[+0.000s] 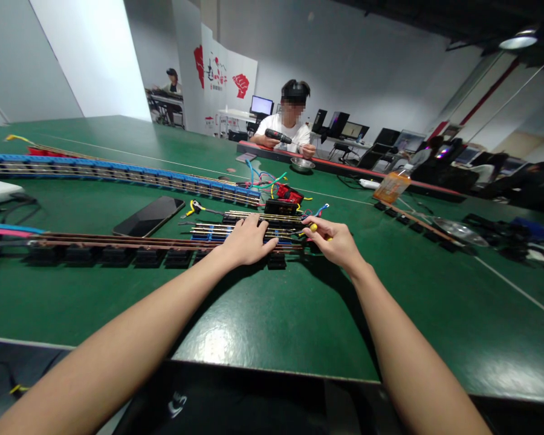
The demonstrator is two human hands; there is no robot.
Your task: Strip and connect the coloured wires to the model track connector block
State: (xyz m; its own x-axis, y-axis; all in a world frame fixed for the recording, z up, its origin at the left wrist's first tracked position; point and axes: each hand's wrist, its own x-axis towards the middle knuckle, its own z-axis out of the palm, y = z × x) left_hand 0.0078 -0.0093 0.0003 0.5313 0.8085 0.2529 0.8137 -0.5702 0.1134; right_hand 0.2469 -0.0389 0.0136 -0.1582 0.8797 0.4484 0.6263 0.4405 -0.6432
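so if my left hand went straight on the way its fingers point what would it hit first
Your left hand would likely meet the black block past the brass strips; depth is unclear.

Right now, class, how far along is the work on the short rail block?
Done: the long blue strip and long black strip lie assembled. In hand: left hand presses the short rail block, right hand grips a yellow-handled tool. Left: coloured wires beyond it look loose.

left hand [247,241] presses the terminal strip [254,226]; right hand [338,241] grips a yellow-handled screwdriver [314,228].
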